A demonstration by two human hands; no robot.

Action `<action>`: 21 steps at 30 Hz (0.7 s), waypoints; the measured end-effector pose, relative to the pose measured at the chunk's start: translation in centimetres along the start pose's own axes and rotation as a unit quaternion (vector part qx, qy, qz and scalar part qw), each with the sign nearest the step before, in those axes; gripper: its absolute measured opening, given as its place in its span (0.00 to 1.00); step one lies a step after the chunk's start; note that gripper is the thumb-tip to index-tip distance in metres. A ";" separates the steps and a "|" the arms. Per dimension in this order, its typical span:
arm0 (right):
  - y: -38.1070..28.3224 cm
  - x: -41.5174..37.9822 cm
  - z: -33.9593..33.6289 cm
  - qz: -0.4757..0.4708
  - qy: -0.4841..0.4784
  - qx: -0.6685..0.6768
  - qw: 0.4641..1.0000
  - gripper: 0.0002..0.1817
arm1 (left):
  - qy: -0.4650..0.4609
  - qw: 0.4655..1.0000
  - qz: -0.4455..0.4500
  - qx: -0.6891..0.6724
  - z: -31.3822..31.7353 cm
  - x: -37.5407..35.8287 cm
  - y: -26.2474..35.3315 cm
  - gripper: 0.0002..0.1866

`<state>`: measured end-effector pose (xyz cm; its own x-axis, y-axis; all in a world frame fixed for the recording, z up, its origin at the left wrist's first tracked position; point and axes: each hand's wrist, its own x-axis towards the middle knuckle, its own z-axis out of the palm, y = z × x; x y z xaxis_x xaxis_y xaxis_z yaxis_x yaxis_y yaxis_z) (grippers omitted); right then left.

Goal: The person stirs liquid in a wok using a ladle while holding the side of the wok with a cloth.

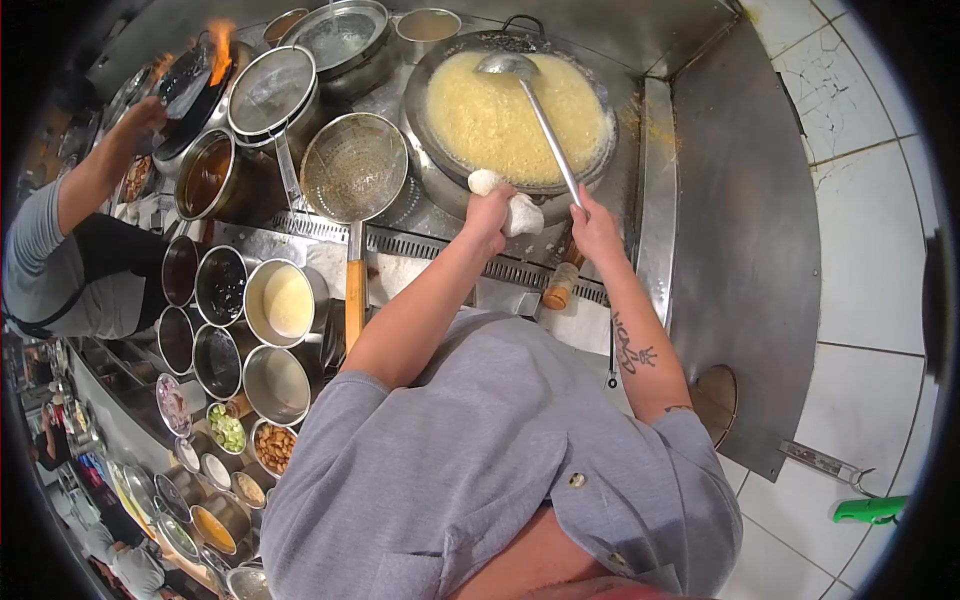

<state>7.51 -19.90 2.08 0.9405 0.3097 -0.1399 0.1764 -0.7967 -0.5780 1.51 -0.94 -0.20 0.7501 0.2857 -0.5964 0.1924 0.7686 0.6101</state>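
A large wok (420, 135) holds a thick, pale yellow food (490, 115). My left hand (487, 218) is closed around a white cloth (523, 216) at the wok's near rim. My right hand (597, 230) grips the long metal handle of a ladle (545, 125), right of the cloth. The ladle's bowl lies in the food near the far side of the wok. Below my right hand, a wooden handle end (560, 290) sticks out over the stove's front edge.
A strainer (355, 167) with a wooden handle lies left of the wok. Several metal pots (285, 303) stand at the left, with bowls of cut food (272, 446) below. A co-worker's arm (100, 170) reaches to a flaming pan (190, 95). A metal panel (740, 230) stands at the right.
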 end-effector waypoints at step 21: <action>1.7 -10.4 -1.5 0.025 -0.039 0.086 0.995 0.27 | -0.025 1.000 -0.010 0.005 -1.0 1.3 -0.5 0.19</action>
<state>-1.54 -25.27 3.77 0.9203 0.3169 -0.2295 0.0721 -0.7138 -0.6966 1.74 -0.43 -1.78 0.7763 0.2414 -0.5823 0.2142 0.7678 0.6038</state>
